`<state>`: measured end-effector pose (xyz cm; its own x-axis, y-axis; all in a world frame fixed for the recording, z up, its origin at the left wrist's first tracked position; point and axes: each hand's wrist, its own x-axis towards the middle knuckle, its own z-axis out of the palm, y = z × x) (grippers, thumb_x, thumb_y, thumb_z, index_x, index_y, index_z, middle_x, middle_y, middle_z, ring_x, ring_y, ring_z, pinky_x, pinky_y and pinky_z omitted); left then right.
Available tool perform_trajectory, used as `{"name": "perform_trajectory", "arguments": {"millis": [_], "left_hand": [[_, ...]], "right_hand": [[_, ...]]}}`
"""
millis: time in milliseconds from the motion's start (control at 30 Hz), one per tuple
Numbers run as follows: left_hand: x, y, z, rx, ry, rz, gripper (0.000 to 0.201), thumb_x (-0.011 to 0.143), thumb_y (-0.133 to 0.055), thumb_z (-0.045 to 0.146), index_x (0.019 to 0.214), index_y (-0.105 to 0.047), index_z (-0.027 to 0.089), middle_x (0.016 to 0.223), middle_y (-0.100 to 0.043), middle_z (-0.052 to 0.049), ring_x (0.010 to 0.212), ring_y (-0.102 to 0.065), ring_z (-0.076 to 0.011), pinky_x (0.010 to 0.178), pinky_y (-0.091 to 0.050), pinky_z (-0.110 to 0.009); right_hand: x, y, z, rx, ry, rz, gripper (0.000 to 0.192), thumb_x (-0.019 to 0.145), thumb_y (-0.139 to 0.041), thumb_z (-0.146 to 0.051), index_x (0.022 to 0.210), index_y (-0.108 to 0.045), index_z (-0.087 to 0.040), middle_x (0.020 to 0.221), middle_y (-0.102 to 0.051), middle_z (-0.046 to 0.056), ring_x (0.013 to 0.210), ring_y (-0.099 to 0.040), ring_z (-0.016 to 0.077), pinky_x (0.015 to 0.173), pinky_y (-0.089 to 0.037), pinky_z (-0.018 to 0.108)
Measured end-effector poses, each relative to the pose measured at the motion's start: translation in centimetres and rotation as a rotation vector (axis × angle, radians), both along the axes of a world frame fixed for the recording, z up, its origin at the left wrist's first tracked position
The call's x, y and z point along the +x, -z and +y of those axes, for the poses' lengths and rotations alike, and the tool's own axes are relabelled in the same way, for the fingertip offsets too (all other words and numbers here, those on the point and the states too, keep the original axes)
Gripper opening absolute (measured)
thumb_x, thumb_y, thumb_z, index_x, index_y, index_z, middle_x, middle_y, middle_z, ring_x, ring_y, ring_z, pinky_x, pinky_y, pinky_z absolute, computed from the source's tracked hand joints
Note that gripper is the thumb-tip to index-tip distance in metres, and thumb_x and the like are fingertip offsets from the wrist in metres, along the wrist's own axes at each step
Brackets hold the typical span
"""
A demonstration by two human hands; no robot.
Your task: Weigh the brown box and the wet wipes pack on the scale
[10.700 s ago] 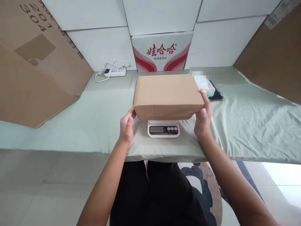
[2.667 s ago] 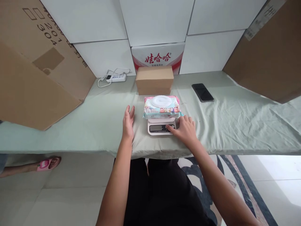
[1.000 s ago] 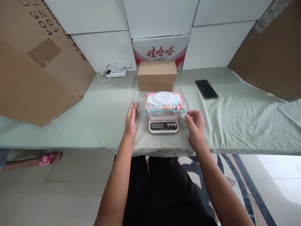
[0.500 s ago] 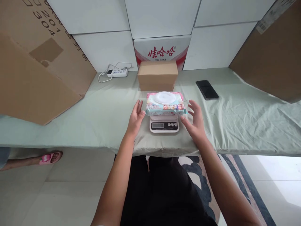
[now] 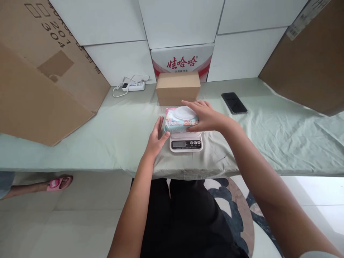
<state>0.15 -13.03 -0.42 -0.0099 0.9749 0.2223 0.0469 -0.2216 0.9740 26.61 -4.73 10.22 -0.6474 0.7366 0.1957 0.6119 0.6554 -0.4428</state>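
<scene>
Wet-wipes pack (image 5: pixel 177 122): lies flat on the kitchen scale (image 5: pixel 186 142), lid side up, its long axis running left to right along the table's front edge.
Pack's look: soft pouch in pink and pale blue with small cartoon figures along the front face; a round white flip lid (image 5: pixel 182 113) sits on top, partly covered by the right hand.
Right hand (image 5: pixel 205 116): laid over the pack's right half from above, fingers stretched toward the left and close together, thumb down along the pack's near side; it grips the pack.
Left hand (image 5: pixel 157 138): open beside the pack's left end, palm facing it, fingers straight and together; the thumb reaches toward the scale's corner. Whether it touches the pack cannot be told.
Kitchen scale: white, display and three buttons facing the person, near the middle of the table's front edge.
Table (image 5: pixel 268 132): covered with a pale green cloth.
Cardboard box (image 5: pixel 177 87): closed, just behind the pack, toward the back edge.
Phone (image 5: pixel 234 103): dark, face up, right of the box.
Power strip (image 5: pixel 133 86): white, near the back left corner.
</scene>
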Motion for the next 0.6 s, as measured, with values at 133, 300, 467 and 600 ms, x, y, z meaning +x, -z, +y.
{"name": "perform_trajectory", "arguments": {"millis": [133,300,467,600], "left_hand": [[-0.2,0.4,0.3,0.015,0.006,0.047,0.101,0.088,-0.071,0.077,0.171,-0.034,0.033,0.185,-0.028,-0.011,0.173,-0.022,-0.0338,0.141,-0.026,-0.05],[-0.2,0.5,0.4,0.034,-0.011,0.038,0.097,0.091,-0.069,0.076,0.171,-0.037,0.032,0.184,-0.03,-0.011,0.173,-0.023,-0.0336,0.141,-0.026,-0.05],[-0.2,0.4,0.4,0.027,-0.025,0.024,0.099,0.089,-0.069,0.078,0.17,-0.038,0.03,0.184,-0.031,-0.013,0.172,-0.024,-0.0338,0.14,-0.027,-0.05],[-0.1,0.2,0.3,0.014,-0.037,0.009,0.1,0.088,-0.069,0.08,0.169,-0.039,0.031,0.183,-0.032,-0.014,0.172,-0.026,-0.0337,0.14,-0.028,-0.051]], "right_hand": [[-1.6,-1.8,-0.4,-0.02,-0.039,-0.165,0.106,0.078,-0.083,-0.043,0.172,-0.035,-0.024,0.148,-0.063,0.017,0.146,-0.051,0.0449,0.127,-0.03,0.065],[-2.3,-2.7,-0.6,-0.033,-0.012,-0.261,0.106,0.078,-0.081,-0.043,0.171,-0.035,-0.021,0.147,-0.062,0.019,0.134,-0.058,0.0462,0.108,-0.047,0.055],[-2.6,-2.9,0.0,-0.015,-0.041,-0.319,0.099,0.076,-0.081,-0.044,0.164,-0.042,-0.022,0.141,-0.065,0.017,0.125,-0.062,0.0416,0.098,-0.049,0.048],[-2.9,-3.0,0.1,0.023,-0.05,-0.315,0.087,0.075,-0.081,-0.039,0.154,-0.051,-0.02,0.135,-0.067,0.017,0.119,-0.064,0.0396,0.09,-0.05,0.045]]}}
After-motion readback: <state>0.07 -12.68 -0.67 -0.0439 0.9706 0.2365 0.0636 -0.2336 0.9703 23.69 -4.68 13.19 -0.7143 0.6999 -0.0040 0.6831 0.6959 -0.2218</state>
